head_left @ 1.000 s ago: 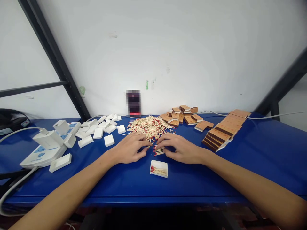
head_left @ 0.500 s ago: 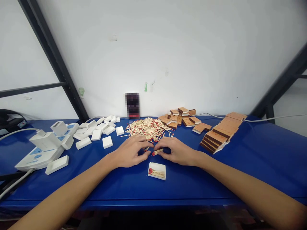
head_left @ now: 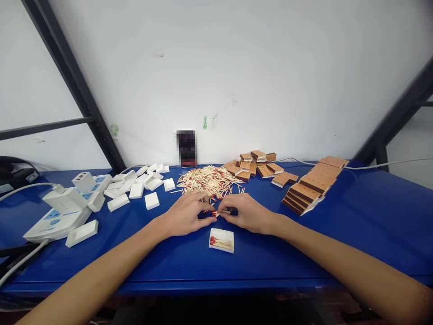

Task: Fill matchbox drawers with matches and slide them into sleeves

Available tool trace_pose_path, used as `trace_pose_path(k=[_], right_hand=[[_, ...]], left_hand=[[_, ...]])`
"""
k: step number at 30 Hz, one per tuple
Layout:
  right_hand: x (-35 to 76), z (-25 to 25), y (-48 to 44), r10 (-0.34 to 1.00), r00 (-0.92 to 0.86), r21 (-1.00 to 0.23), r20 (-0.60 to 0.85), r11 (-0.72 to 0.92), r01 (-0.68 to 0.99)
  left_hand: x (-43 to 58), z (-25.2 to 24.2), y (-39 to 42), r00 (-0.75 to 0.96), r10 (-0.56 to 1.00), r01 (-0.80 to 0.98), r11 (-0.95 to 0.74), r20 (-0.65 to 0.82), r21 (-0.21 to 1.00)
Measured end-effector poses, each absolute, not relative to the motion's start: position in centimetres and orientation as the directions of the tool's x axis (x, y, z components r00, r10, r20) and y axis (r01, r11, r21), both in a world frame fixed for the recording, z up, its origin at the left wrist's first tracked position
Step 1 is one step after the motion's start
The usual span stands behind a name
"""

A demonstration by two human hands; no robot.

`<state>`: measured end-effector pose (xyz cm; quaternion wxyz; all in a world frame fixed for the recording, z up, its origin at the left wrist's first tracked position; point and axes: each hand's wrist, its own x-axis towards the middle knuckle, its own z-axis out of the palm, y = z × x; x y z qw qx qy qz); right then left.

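Observation:
My right hand pinches a small bundle of matches between thumb and fingers, their red heads pointing left. Meeting it from the left, my left hand has its thumb and fingertips closed around the red-headed ends. Just in front of the hands lies a white matchbox tray with several matches inside, heads to the left. Behind the fingers spreads a large loose pile of matches, partly hidden by my hands.
Several white trays are scattered on the left of the blue table. A power strip with white chargers stands beyond them. Brown matchbox sleeves lie at the back, and a leaning row of matchboxes is on the right.
My left fingertips have moved slightly right onto the match heads in my right hand. The bundle now sits between both hands. The tray and pile stay put.

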<state>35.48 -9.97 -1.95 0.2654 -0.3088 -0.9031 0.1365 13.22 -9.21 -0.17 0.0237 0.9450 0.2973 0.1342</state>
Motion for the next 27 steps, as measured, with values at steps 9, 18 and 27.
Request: trace_pose_path(k=[9,18,27], right_hand=[[35.41,-2.12,-10.12,0.627,-0.647,-0.378,0.434,0.779,0.501],[35.32,-2.11,-10.14,0.663,-0.633,-0.376,0.399,0.748,0.547],[35.23,-2.32,-10.11,0.623,-0.638,-0.371,0.453,0.782,0.501]], left_hand=[[13.68,-0.32,-9.43,0.775,0.582,0.567,-0.813,0.247,0.135],[13.81,-0.34,-9.40,0.776,0.577,0.565,-0.816,0.256,0.125],[13.95,-0.72,-9.22,0.776,0.579,0.570,-0.814,0.251,0.116]])
